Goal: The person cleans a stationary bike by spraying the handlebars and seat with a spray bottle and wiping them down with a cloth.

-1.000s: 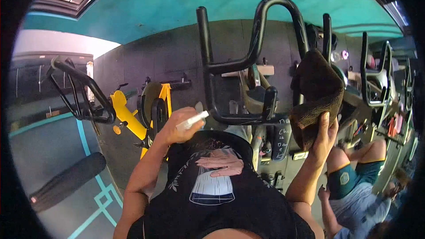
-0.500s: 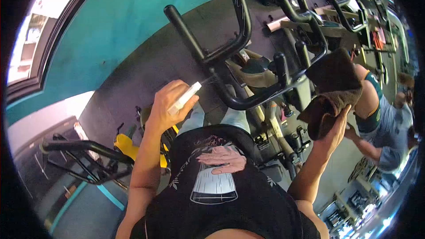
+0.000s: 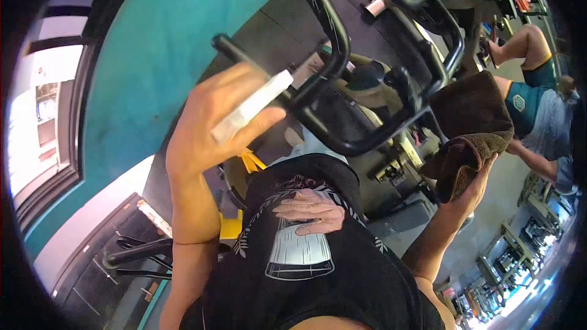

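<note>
Black handlebars (image 3: 350,148) block the line from the left hand (image 3: 206,111) toward between three and four o'clock, where the right hand (image 3: 472,192) is; their loop's middle is open. Toward ten o'clock, air seems free before the teal wall (image 3: 137,76).

Gym: exercise-bike handlebars (image 3: 338,55), more workout equipment (image 3: 505,254) beyond.

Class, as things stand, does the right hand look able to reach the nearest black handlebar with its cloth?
Probably yes: the right hand holds the brown cloth beside the black handlebar in this view, and nothing visible blocks the way, though depth is uncertain.
</note>
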`<state>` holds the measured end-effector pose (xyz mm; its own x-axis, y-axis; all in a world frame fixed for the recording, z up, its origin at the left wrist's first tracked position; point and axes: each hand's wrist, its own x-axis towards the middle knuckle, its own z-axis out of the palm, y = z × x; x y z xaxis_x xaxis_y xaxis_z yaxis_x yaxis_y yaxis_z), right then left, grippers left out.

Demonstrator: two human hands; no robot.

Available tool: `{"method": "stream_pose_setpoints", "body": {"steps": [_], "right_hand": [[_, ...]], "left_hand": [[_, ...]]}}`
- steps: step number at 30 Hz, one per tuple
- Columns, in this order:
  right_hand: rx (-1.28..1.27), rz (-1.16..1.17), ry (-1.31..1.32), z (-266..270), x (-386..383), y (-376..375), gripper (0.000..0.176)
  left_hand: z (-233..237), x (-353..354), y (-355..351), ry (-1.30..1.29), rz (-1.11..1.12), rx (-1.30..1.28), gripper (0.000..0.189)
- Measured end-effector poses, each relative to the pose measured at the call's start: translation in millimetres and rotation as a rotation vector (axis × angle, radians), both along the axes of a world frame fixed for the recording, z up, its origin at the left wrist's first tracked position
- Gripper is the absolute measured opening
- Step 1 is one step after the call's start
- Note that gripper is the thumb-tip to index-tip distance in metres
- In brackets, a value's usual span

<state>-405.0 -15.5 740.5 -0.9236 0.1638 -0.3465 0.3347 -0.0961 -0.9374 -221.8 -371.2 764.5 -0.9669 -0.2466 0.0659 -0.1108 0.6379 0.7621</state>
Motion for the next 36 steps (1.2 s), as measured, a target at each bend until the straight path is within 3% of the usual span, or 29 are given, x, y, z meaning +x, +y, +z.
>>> {"method": "stream_pose_setpoints", "body": {"steps": [6, 11, 14, 15, 16, 18, 20, 21, 25, 28, 30, 32, 34, 36], "right_hand": [[0.039, -0.002, 0.136, -4.8, -30.2, -33.8, 0.052], [-0.066, -0.239, 0.129, 11.5, -50.7, -24.8, 0.058], [0.07, -0.196, 0.284, 1.0, -43.3, -11.0, 0.057], [-0.087, -0.262, 0.244, 1.4, -44.6, -8.5, 0.054], [-0.081, -0.292, 0.237, 1.1, -46.2, -12.9, 0.054], [-0.193, -0.407, 0.205, 2.0, -40.4, -21.7, 0.052], [-0.15, -0.486, 0.201, 1.4, -31.0, -28.3, 0.052], [-0.16, -0.529, 0.179, -4.0, -20.5, -3.8, 0.054], [-0.085, -0.643, 0.179, 11.9, 16.5, -50.1, 0.057], [0.017, -0.872, 0.076, 20.8, 49.9, -91.9, 0.061], [0.157, -0.909, 0.144, 13.2, 75.0, -106.4, 0.061], [0.587, -0.904, 0.209, 2.0, 88.8, -120.0, 0.058], [0.911, -0.752, 0.045, -5.3, 79.9, -124.6, 0.054], [1.218, -0.448, 0.18, -53.0, 42.3, -109.2, 0.052]], "left_hand": [[52.9, -11.1, -37.9, -0.21, -0.098, -0.126, 0.037], [81.8, -36.3, -51.4, -0.276, -0.316, -0.295, 0.041], [81.6, -62.4, -59.6, -0.338, -0.437, -0.381, 0.04], [81.4, -74.2, -67.8, -0.412, -0.501, -0.426, 0.037], [79.8, -89.0, -79.8, -0.489, -0.567, -0.472, 0.033], [72.4, -110.3, -102.8, -0.466, -0.616, -0.497, 0.031], [62.3, -131.6, -127.9, -0.285, -0.636, -0.363, 0.03], [66.1, -127.0, -104.5, -0.291, -0.655, -0.384, 0.03], [39.7, -156.0, -140.7, -0.248, -0.884, -0.268, 0.028], [21.3, -171.2, -154.9, -0.221, -1.103, -0.209, 0.025], [6.3, -171.4, -158.5, -0.156, -1.188, -0.145, 0.032], [-2.4, -171.2, -156.7, -0.081, -1.268, -0.092, 0.032], [-4.5, -172.9, -154.5, -0.066, -1.355, 0.008, 0.033], [-21.6, -175.7, -141.9, -0.032, -1.415, 0.032, 0.032]]}}
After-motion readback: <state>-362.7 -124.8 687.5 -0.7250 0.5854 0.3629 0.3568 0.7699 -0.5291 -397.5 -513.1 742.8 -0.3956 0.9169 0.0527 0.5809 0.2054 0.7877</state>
